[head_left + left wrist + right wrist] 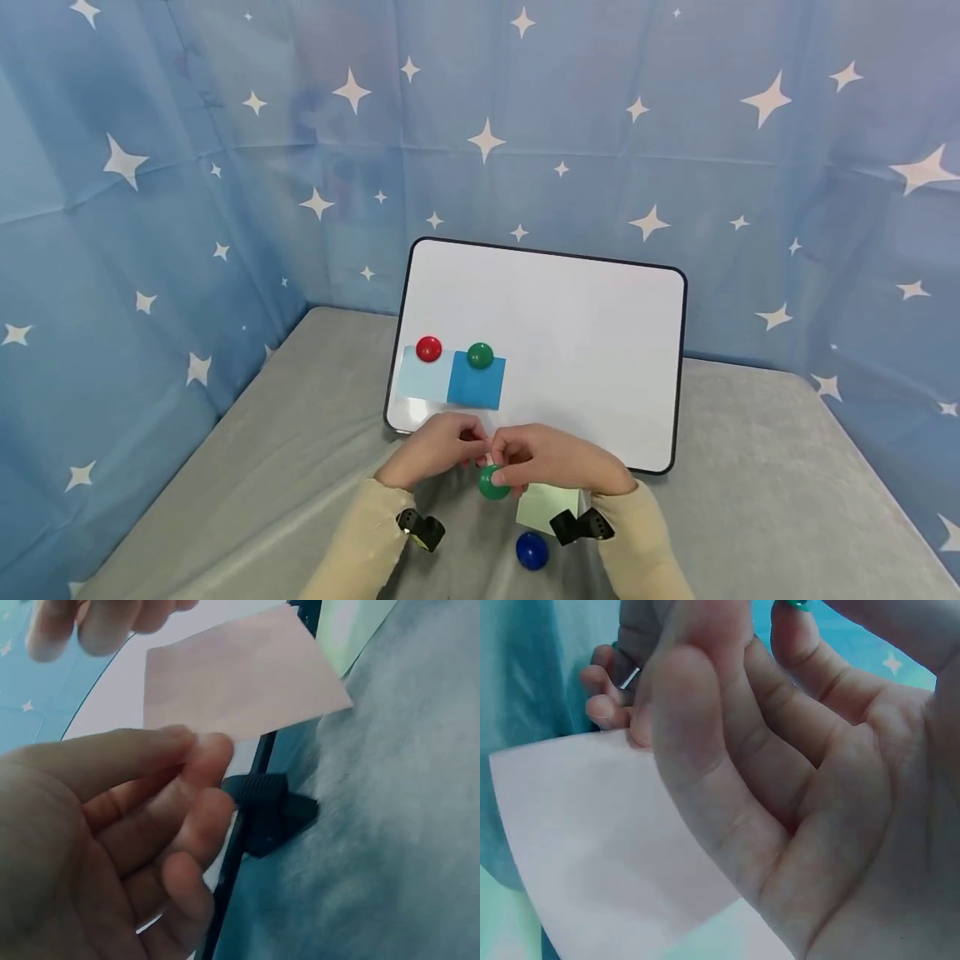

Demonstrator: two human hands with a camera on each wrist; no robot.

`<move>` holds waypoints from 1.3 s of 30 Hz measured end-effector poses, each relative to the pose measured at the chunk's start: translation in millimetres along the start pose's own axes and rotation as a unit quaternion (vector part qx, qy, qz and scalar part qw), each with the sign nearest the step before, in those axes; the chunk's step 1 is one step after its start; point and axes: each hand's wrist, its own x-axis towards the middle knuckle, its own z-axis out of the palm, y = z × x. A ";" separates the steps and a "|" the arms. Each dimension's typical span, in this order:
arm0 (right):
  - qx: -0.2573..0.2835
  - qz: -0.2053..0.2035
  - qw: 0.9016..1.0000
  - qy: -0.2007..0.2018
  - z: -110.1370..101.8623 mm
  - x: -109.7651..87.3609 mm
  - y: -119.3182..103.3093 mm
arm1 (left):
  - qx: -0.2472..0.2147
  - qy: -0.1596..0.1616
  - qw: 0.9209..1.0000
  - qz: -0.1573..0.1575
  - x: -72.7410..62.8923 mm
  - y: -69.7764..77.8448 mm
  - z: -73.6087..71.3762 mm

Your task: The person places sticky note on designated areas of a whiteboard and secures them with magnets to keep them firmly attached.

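My left hand [441,448] pinches a corner of a pink paper square [240,675] between thumb and index finger, in front of the whiteboard's lower edge. Close beside it, my right hand [555,457] holds a round green magnet [491,486], with the thumb against it. In the right wrist view only a sliver of that magnet shows at the top, and the fingers of the right hand [802,765] curve over the pink square. A pale green paper square [549,505] and a round blue magnet [532,551] lie below the right hand.
The whiteboard [585,342] leans at the back of the grey cloth-covered table [765,467]. A light blue square [425,377] under a red magnet [429,348] and a blue square [476,385] under another green magnet [480,355] are on it. A black clip [262,814] grips its edge.
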 end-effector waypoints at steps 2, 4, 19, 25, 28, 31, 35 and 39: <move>-0.005 0.006 1.000 0.007 -2.1 -2.0 -0.4 | -0.006 0.004 1.000 0.001 0.5 0.5 3.8; -0.003 0.009 1.000 0.009 -3.9 -3.7 0.0 | -0.012 0.009 1.000 0.000 0.4 0.5 8.3; -0.039 0.004 0.998 0.048 -20.0 -14.2 4.9 | -0.104 0.083 0.991 0.020 7.4 0.1 20.2; -0.029 -0.004 0.997 0.070 -26.2 -16.4 7.2 | -0.128 0.117 0.985 0.007 10.1 -3.6 20.4; -0.033 0.002 0.993 0.117 -29.0 -17.5 8.3 | -0.133 0.129 0.983 -0.004 12.4 -3.9 21.8; -0.034 0.005 0.984 0.177 -31.3 -18.1 9.8 | -0.137 0.139 0.981 -0.014 14.6 -3.3 24.7; -0.024 0.006 0.970 0.243 -33.3 -18.5 12.9 | -0.145 0.153 0.977 -0.027 16.9 -1.1 29.0; -0.005 0.009 0.955 0.295 -35.0 -18.2 17.7 | -0.150 0.169 0.973 -0.040 17.6 1.7 31.5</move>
